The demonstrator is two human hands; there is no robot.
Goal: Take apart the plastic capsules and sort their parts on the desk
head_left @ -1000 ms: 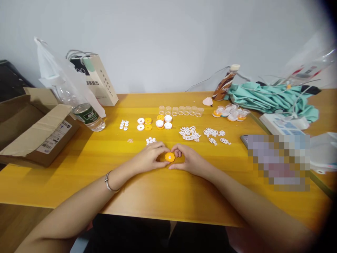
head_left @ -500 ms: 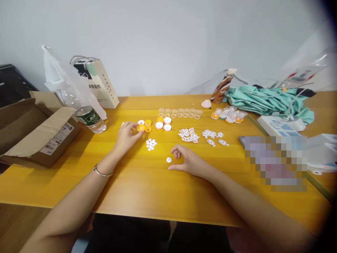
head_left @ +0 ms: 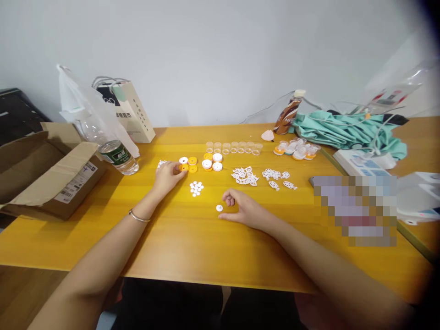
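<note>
Single head-worn view. The scene is looked down on from above the near edge of the wooden table (head_left: 192,247), with the lens faced forward and tilted downward. The dark-clothed lap (head_left: 172,305) is caught nearest; the pale grey wall (head_left: 213,59) is met roughly square-on at the far side. Left hand (head_left: 167,178) and right hand (head_left: 242,208) are framed centrally, at close-to-middle range. Coverage wide: the cardboard box (head_left: 51,176) is cut off at left; right corners are rounded off in black.
</note>
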